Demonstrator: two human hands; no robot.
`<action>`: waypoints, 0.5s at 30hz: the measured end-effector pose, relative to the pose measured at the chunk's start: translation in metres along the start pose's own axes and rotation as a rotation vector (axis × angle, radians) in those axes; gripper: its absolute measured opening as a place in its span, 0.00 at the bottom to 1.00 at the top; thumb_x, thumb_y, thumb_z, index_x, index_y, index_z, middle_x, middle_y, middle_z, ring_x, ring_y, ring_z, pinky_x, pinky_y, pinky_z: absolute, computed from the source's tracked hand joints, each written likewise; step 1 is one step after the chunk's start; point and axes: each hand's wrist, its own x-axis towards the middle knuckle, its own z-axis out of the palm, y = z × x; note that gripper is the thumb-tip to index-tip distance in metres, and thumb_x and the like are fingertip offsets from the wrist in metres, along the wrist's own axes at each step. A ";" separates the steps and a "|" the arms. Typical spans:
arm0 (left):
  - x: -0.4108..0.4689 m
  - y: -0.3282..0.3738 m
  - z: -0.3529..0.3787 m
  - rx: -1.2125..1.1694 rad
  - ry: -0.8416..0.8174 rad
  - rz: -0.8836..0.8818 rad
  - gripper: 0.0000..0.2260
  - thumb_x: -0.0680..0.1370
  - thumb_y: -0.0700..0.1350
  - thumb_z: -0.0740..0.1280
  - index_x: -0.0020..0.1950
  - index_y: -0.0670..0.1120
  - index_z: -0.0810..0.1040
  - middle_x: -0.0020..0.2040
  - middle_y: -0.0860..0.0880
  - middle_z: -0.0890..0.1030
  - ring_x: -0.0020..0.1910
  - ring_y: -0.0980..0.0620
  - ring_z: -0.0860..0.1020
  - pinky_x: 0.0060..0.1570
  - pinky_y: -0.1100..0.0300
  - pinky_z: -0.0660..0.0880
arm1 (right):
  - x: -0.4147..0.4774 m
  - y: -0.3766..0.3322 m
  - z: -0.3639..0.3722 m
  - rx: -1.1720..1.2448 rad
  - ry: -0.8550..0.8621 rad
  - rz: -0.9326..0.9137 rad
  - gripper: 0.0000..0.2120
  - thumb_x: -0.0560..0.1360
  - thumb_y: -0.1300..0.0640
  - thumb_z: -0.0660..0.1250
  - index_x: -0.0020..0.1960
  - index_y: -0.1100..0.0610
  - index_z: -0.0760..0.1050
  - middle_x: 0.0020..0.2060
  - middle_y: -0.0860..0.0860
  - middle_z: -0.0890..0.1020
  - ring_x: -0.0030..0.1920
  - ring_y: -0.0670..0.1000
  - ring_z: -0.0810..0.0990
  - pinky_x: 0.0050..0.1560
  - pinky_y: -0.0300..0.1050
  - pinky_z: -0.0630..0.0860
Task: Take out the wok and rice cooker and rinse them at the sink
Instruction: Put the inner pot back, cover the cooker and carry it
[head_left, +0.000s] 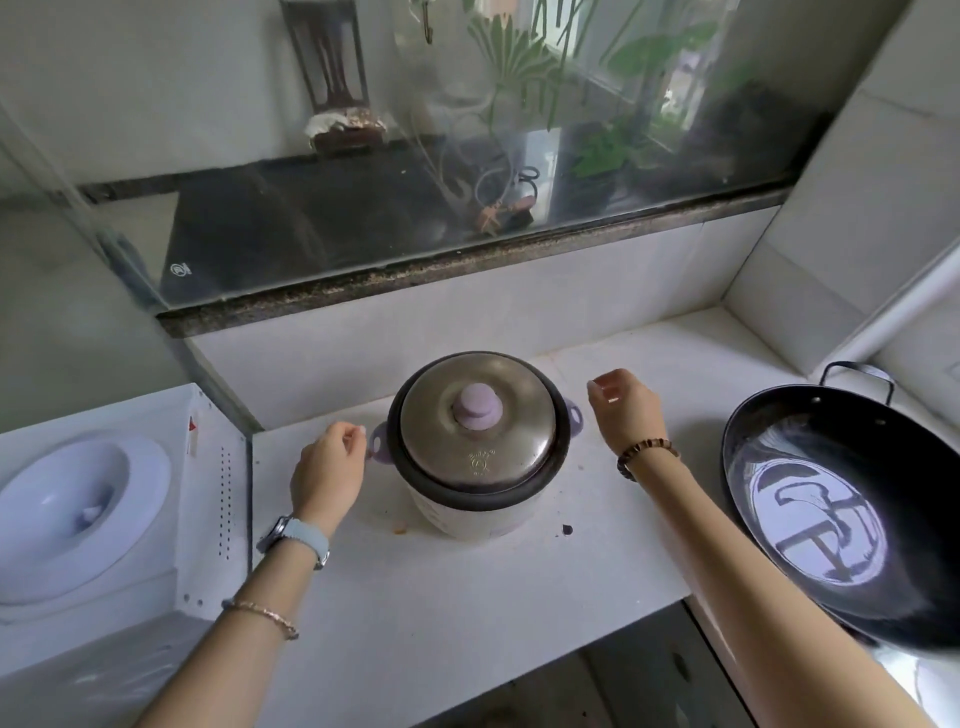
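A small rice cooker (475, 452) stands in the middle of the white counter (447, 587). It has a metal lid with a lilac knob, a dark rim and lilac side handles. My left hand (330, 467) hangs beside its left handle with loosely curled fingers, close to it or just touching, holding nothing. My right hand (626, 410) hovers to the right of the right handle, apart from it, fingers loosely curled and empty. A black wok (841, 514) with a loop handle lies at the right, jutting past the counter's front edge.
A white water dispenser top (104, 509) stands left of the counter. A dark stone sill (467, 270) and a glass pane run behind the counter, with plants beyond. Tiled walls close off the right corner. A small dark spot (567, 530) lies near the cooker.
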 end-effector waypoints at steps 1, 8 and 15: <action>0.002 0.001 0.004 0.022 -0.011 -0.011 0.15 0.81 0.54 0.54 0.46 0.48 0.77 0.43 0.47 0.83 0.47 0.41 0.80 0.46 0.50 0.76 | 0.003 0.006 0.003 -0.043 -0.034 0.032 0.13 0.79 0.51 0.61 0.54 0.59 0.76 0.48 0.54 0.82 0.50 0.56 0.79 0.48 0.46 0.74; 0.008 0.004 0.021 -0.093 -0.037 -0.080 0.21 0.83 0.53 0.51 0.39 0.46 0.75 0.30 0.49 0.81 0.29 0.49 0.81 0.40 0.56 0.77 | 0.013 0.024 0.028 -0.120 -0.317 0.141 0.22 0.80 0.42 0.50 0.43 0.57 0.73 0.36 0.52 0.83 0.39 0.54 0.83 0.44 0.49 0.78; 0.013 -0.002 0.034 -0.193 -0.075 -0.061 0.27 0.84 0.53 0.51 0.31 0.41 0.73 0.26 0.44 0.77 0.30 0.43 0.78 0.36 0.54 0.74 | 0.011 0.021 0.035 -0.117 -0.354 0.117 0.28 0.81 0.41 0.46 0.34 0.56 0.71 0.28 0.52 0.80 0.30 0.49 0.81 0.33 0.39 0.71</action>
